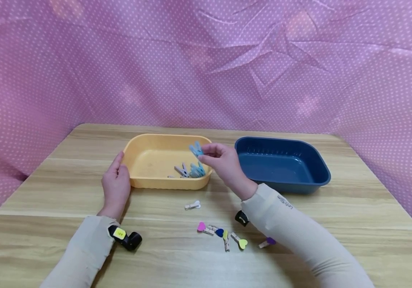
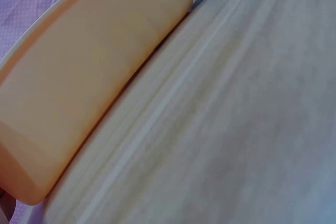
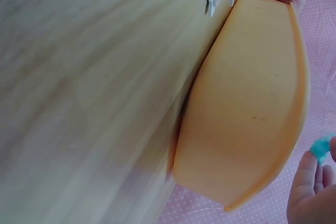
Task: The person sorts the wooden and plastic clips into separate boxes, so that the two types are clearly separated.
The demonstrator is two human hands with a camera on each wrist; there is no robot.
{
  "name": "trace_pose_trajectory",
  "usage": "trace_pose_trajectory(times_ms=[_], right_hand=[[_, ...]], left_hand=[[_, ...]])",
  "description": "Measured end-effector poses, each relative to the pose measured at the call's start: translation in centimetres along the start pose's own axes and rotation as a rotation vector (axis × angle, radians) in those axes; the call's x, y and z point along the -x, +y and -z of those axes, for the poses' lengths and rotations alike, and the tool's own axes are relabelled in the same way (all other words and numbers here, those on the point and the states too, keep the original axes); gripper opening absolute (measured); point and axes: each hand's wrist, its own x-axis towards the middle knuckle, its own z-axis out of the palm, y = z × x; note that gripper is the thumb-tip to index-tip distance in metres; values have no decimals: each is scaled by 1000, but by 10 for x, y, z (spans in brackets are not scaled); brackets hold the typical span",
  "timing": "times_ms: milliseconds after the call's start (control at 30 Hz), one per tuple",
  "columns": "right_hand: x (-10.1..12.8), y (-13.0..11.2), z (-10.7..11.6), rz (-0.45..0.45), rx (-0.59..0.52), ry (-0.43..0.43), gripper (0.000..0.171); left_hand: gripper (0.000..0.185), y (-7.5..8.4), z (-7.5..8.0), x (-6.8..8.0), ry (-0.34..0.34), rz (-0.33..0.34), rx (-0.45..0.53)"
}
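Note:
My right hand pinches a light-blue clothespin between thumb and fingers, above the right end of the yellow bin. In the right wrist view, a bit of the clothespin shows at the fingertips. My left hand rests against the outside of the bin's left end, its fingers along the wall. Inside the bin lie a greyish clothespin and light-blue clothespins near the right front corner. The front wall partly hides them.
A dark blue bin stands to the right. In front lie a small wooden clip with a white top, a pink heart clip, a yellow heart clip, a purple clip and others. Pink dotted cloth hangs behind the table.

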Motion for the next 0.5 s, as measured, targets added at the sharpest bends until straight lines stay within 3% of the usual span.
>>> trace_pose_trajectory(times_ms=[500], right_hand=[[12,-5,14,-12,-38,-24,26]], left_hand=[[44,6,2,17,42,16,-32]])
